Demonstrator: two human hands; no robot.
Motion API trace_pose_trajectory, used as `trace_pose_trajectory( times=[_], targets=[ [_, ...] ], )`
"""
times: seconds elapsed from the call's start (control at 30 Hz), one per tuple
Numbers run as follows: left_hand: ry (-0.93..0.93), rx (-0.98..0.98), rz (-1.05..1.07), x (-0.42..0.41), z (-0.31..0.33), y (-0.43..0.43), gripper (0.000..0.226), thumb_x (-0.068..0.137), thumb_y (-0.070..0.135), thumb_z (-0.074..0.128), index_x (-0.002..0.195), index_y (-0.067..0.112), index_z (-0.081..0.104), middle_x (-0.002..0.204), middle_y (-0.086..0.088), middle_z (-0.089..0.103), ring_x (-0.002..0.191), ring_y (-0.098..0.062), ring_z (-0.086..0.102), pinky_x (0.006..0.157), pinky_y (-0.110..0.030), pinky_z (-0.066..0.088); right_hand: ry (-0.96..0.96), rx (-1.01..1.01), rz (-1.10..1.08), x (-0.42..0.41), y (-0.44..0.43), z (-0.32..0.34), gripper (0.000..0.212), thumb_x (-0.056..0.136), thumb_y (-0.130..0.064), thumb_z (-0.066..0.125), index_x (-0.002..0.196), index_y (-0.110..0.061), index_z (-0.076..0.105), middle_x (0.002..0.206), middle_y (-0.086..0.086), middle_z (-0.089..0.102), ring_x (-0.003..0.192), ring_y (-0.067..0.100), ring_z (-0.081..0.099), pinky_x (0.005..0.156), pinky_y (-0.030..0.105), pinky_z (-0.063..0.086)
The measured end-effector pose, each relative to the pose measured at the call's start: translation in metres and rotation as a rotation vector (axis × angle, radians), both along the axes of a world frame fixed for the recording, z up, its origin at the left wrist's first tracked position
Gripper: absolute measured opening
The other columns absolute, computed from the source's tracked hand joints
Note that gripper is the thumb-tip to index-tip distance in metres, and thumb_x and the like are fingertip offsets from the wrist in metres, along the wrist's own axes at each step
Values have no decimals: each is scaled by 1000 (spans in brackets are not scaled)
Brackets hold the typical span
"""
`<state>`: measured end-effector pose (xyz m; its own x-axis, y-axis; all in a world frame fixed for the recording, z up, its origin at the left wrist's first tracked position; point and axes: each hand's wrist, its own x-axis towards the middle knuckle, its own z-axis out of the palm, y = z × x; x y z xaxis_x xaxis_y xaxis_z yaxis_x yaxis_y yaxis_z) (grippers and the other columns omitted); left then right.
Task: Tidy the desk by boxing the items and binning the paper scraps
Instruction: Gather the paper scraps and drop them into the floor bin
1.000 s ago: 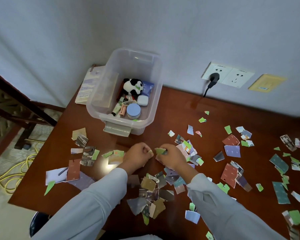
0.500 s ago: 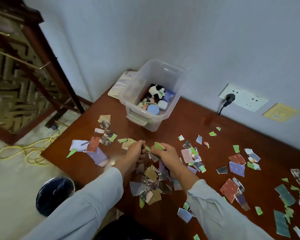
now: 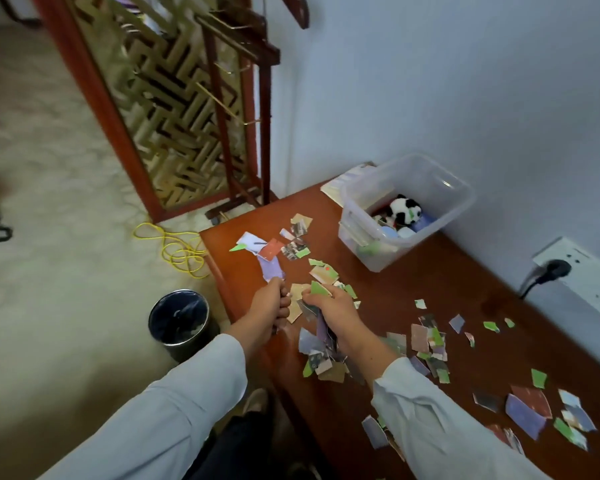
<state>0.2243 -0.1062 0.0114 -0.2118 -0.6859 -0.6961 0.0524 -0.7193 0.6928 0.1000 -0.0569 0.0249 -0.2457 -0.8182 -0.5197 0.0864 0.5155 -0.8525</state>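
Coloured paper scraps [image 3: 426,337] lie strewn over the brown wooden desk [image 3: 395,282]. My right hand [image 3: 333,311] grips a bunch of scraps, a green one sticking out on top, above a small heap of scraps [image 3: 323,362] near the desk's front edge. My left hand [image 3: 269,304] is curled just beside it at the desk's left edge; what it holds is hidden. A clear plastic box [image 3: 406,209] stands at the back by the wall, holding a panda plush [image 3: 404,210] and small items. A round black bin [image 3: 180,323] with a liner stands on the floor left of the desk.
A wooden lattice screen [image 3: 174,109] stands on the floor behind the desk's left corner. A yellow cable [image 3: 177,251] coils on the floor. A wall socket with a black plug [image 3: 551,271] is at the right. A notebook [image 3: 347,181] lies behind the box.
The view has swung left, bringing the bin and the screen into sight. Both hands have lifted a bunch of scraps off the heap and shifted toward the desk's left edge.
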Motion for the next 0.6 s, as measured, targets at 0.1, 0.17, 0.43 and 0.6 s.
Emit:
trace_pose_trajectory(
  times=[0.1, 0.17, 0.43, 0.6],
  targets=[
    [5, 2, 79, 22, 1, 5, 23, 85, 17, 35, 63, 21, 32, 54, 3, 24, 42, -11, 16, 39, -18, 14, -10, -9, 62, 18, -1, -1, 8, 83, -18, 69, 89, -14, 73, 72, 4, 67, 60, 14, 60, 70, 36, 51],
    [10, 13, 124, 37, 0, 5, 21, 82, 17, 36, 62, 22, 31, 53, 4, 24, 41, -12, 15, 39, -16, 13, -6, -16, 105, 31, -5, -1, 7, 84, -17, 68, 88, -14, 73, 77, 7, 66, 63, 15, 58, 68, 33, 49],
    [60, 80, 298, 103, -18, -21, 31, 93, 21, 36, 61, 21, 36, 46, 7, 30, 37, -8, 21, 32, -15, 17, -11, 121, 261, 95, -54, -13, 19, 88, -26, 67, 104, -16, 67, 93, 13, 68, 88, 28, 68, 81, 37, 55],
    [66, 158, 401, 152, -44, -61, 30, 90, 20, 37, 60, 21, 35, 46, 7, 28, 35, -8, 19, 33, -13, 15, 16, 161, 310, 145, -105, -31, 17, 85, -20, 70, 100, -12, 69, 89, 6, 67, 84, 20, 65, 76, 31, 52]
  ],
)
